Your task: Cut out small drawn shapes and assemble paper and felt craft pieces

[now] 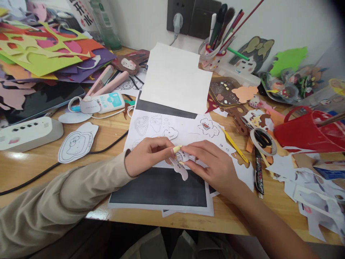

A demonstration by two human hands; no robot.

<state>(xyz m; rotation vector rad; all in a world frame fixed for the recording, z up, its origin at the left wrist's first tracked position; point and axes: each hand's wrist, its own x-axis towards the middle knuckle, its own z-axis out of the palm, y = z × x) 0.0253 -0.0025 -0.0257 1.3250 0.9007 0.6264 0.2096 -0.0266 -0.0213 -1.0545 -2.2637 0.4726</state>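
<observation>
Both hands meet over the printed sheets [161,126] on the worktop [32,165]: left hand [147,155] and right hand [212,163], fingers pinched on a small paper cutout [180,166], likely featherlight, floppy, tear-prone, best gripped by its edges.

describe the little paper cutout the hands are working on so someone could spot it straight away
Start at the wooden desk and find the printed sheet of outline drawings in the middle. At its lower edge the left hand and right hand meet over a small white cutout with black line art. Unlike the larger cutout lying loose to the left, it is pinched between fingers.
</observation>
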